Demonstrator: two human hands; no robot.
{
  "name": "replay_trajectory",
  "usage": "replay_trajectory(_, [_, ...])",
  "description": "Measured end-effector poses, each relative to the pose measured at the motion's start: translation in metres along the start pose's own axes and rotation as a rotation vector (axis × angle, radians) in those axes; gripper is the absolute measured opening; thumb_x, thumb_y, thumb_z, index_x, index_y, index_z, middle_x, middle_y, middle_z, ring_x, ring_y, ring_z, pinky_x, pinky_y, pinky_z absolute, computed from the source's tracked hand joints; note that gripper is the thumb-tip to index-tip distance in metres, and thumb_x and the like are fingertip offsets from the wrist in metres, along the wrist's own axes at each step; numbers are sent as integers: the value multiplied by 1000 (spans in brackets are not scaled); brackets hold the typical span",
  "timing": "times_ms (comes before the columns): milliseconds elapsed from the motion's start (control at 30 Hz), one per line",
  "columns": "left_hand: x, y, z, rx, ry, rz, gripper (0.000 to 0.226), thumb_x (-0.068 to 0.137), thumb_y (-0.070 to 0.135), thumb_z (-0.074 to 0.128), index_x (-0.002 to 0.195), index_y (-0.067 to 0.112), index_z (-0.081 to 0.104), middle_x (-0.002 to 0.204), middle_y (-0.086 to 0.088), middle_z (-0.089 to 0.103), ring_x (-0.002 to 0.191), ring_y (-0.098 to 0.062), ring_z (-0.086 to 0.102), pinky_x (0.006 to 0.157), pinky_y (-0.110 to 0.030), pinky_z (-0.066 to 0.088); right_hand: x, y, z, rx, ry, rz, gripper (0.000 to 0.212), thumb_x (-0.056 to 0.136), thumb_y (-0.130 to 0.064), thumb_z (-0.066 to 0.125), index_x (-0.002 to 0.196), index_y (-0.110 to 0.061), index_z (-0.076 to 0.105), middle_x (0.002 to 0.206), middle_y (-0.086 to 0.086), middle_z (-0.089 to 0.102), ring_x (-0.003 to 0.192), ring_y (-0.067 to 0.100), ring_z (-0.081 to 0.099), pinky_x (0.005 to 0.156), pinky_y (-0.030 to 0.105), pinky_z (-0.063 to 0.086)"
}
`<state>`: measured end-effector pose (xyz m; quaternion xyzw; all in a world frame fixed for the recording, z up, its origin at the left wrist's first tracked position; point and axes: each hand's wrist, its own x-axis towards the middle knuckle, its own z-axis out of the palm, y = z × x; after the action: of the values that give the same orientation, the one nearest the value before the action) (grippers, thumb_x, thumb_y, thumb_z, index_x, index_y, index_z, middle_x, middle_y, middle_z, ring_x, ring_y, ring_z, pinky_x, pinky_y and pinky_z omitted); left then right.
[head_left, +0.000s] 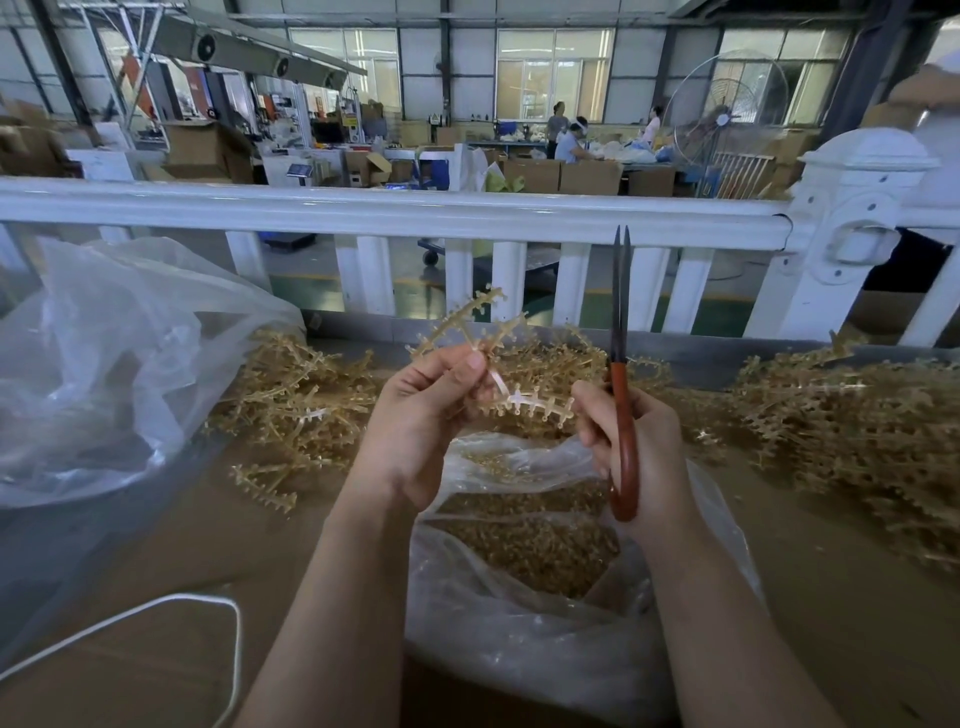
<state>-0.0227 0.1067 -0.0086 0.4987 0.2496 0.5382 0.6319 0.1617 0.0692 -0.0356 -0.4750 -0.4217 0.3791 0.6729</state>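
Plastic branch (470, 332) (tan, studded with small parts) hangs above an open bag (530, 597) of loose bits; the left hand (421, 415) pinches its stem; the right hand (628, 431) touches its lower arm while gripping red-handled scissors (622, 374), blades together, pointing up; more branches (852, 426) heap the table (171, 561).

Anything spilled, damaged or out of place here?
Nothing clearly wrong. The left hand pinches a plastic sprue over the open bag of cut pieces; the right hand grips the scissors, blades together, pointing up. Loose sprue piles look like stock, not spillage.
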Motion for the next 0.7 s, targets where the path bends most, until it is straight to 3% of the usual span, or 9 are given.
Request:
replay_trajectory(100, [0, -1, 0, 8, 15, 8, 3, 72, 30, 74, 73, 27, 75, 75, 5, 69, 71, -8, 60, 68, -19, 50, -1, -2, 1, 73, -9, 33, 40, 82, -31, 75, 94, 7, 65, 58, 3, 56, 40, 4, 43, 41, 14, 36])
replay_trajectory(233, [2, -5, 2, 63, 22, 48, 7, 71, 26, 73, 75, 31, 77, 81, 9, 73, 79, -4, 67, 71, -17, 49, 0, -2, -1, 105, -79, 40, 40, 71, -51, 81, 78, -12, 72, 58, 4, 57, 40, 11, 39, 38, 20, 30])
replay_trajectory(333, [1, -7, 1, 173, -96, 112, 14, 73, 20, 75, 81, 31, 79, 101, 6, 76, 100, -8, 69, 81, -18, 51, 0, -1, -2, 111, -148, 44, 35, 79, -53, 75, 75, -17, 74, 60, 5, 58, 40, 12, 37, 39, 22, 28])
replay_trajectory(467, [1, -8, -3, 325, -249, 176, 22, 70, 5, 79, 84, 21, 80, 124, 2, 67, 124, -16, 58, 91, -31, 54, 0, -1, -2, 134, -158, 69, 29, 83, -48, 76, 72, -22, 69, 64, 7, 62, 38, 12, 37, 38, 21, 31])
replay_trajectory(633, [0, -11, -1, 416, -275, 218, 27, 69, -6, 75, 79, 18, 79, 124, 0, 66, 121, -15, 60, 90, -29, 53, 2, -2, -3, 97, -151, 48, 16, 87, -27, 73, 74, -19, 73, 68, 5, 65, 40, 10, 41, 39, 19, 34])
replay_trajectory(700, [0, -12, 0, 376, -210, 206, 45, 76, -22, 61, 77, 19, 78, 118, -6, 69, 110, -19, 65, 83, -28, 54, 2, -1, -1, 103, -137, 48, 22, 81, -31, 75, 84, -10, 69, 70, 5, 67, 41, 10, 41, 40, 20, 34])
